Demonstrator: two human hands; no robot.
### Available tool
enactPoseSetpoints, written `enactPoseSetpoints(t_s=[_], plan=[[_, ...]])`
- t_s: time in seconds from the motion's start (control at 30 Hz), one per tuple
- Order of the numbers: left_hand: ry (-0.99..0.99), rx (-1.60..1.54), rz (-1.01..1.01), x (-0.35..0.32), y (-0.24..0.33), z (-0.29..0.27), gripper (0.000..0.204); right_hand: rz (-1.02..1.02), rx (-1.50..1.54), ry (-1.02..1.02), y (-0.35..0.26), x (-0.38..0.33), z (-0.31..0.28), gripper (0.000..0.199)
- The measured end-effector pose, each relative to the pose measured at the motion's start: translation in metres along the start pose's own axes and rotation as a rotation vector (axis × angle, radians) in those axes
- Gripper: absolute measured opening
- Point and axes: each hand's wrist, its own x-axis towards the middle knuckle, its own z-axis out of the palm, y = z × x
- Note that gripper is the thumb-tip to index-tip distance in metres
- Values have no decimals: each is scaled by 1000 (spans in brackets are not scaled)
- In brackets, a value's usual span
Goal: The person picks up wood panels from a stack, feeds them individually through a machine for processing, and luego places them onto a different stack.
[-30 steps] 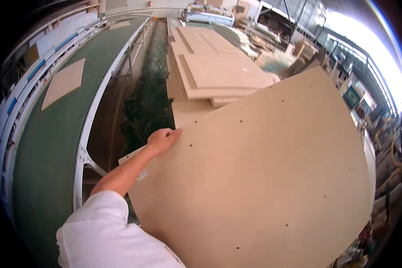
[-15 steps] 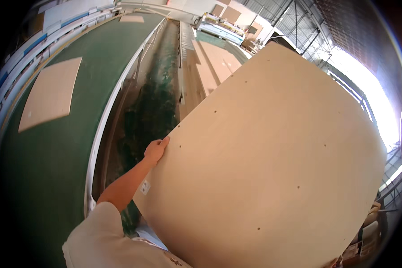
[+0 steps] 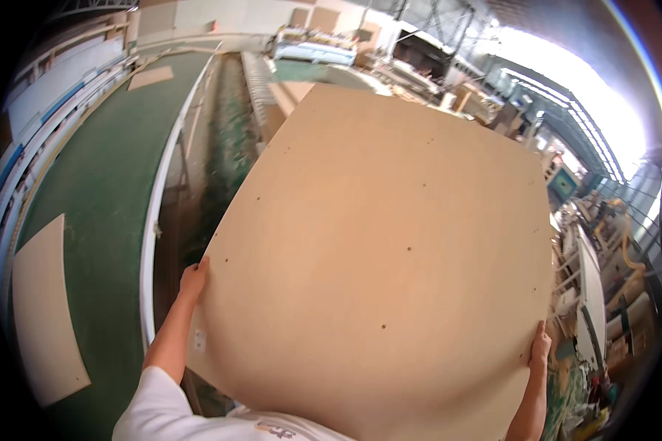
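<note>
Head view, left hand, right hand spread apart, holding panel by opposite edges

Free gap between green conveyor and broad tan panel, with clutter beyond the panel's right edge

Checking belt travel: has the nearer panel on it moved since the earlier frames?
Yes: nearer panel has come along the green belt toward the person, judged against the white rail.
</note>
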Motion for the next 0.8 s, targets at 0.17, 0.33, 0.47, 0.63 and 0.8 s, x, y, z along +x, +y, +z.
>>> enactPoseSetpoints(t_s=[0.17,0.33,0.47,0.63,0.8], plan=[[-19,-27,-88,115,15,4,62,-39,-163,-110,-85,54,133,76],[91,91,-37,283,15,-58,64,30,-208,-220,-188,47,339,82],[17,79,-101,360,44,-45,63,-14,-372,-210,-235,66,428,83],[78,197,-140,444,80,-62,61,90,-356,-309,-257,128,576,79],[80,290,-267,490,139,-36,60,95,-380,-393,-256,227,663,79]])
